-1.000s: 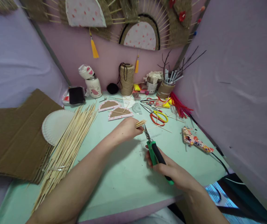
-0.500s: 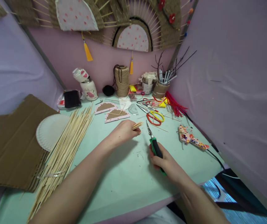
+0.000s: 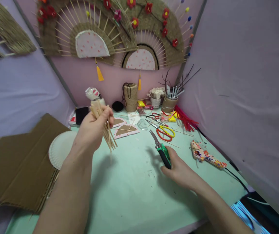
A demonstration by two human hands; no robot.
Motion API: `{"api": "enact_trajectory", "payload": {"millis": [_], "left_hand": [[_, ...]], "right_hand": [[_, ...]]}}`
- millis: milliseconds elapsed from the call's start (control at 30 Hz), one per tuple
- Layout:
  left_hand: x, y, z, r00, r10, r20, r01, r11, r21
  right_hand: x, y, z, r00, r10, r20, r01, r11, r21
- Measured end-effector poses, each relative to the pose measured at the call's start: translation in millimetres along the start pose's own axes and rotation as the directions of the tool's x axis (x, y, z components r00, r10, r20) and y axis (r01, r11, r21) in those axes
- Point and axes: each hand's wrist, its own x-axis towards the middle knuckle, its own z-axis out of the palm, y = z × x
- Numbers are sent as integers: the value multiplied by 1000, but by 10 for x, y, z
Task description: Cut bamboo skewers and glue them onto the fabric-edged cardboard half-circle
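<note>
The left hand (image 3: 93, 130) gripped a bundle of bamboo sticks (image 3: 104, 125) raised above the tabletop (image 3: 134, 185); right of it, the right hand (image 3: 178, 167) clasped green-handled snips (image 3: 160, 149) resting there.

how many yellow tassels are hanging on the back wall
2. One yellow tassel hangs under the left dotted fan; the other tassel hangs under the right dotted fan, above the twine spool. More may be beyond the frame.

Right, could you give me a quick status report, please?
Left hand aloft, gripping bamboo stick bundle. Right hand holds green-handled snips. Nothing between them.
</note>
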Motion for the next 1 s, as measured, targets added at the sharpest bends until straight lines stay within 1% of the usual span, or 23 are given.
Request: {"api": "enact_trajectory", "payload": {"millis": [33,100,200,267,333,367,400,467,567,667,733,800,867,933,1000], "left_hand": [[13,20,-25,999,-8,-50,3,996,-84],[39,32,-49,993,-36,-109,14,979,-201],[91,-18,-56,985,-99,-140,48,941,-334],[134,-88,-58,979,-156,-133,89,909,-408],[168,-173,-48,972,-209,-112,140,888,-438],[179,-215,-34,971,-216,-104,151,889,-433],[182,-254,-10,974,-206,-99,147,897,-417],[165,-317,63,987,-138,-83,98,925,-367],[85,-378,204,999,-37,-12,33,971,-237],[-39,-434,311,996,-18,86,24,997,-79],[-129,-486,340,992,-12,129,13,1000,-4],[-218,-548,339,984,-14,179,3,998,62],[-301,-613,320,973,-38,229,13,994,113],[-372,-680,291,959,-87,268,50,988,143],[-426,-754,255,951,-130,280,87,983,161]], "right_hand": [[61,-2,20,1000,-17,-18,16,999,-40],[197,-15,62,999,-23,-39,18,990,-141],[399,-57,129,999,20,-38,-31,944,-328],[503,-86,179,999,36,-28,-45,902,-430],[572,-98,234,999,25,-37,-40,871,-490],[594,-94,263,999,11,-50,-35,863,-505],[610,-85,291,998,-5,-67,-30,859,-512],[627,-51,343,994,-35,-106,-24,860,-509],[635,17,394,987,-63,-147,-17,873,-488],[641,64,391,984,-85,-157,5,892,-452],[642,54,349,976,-133,-172,56,917,-395],[634,-12,276,959,-218,-180,162,946,-282],[619,-144,183,937,-318,-146,303,946,-119],[611,-326,98,906,-417,-74,420,906,41],[633,-521,52,862,-508,-3,502,851,155]]}}
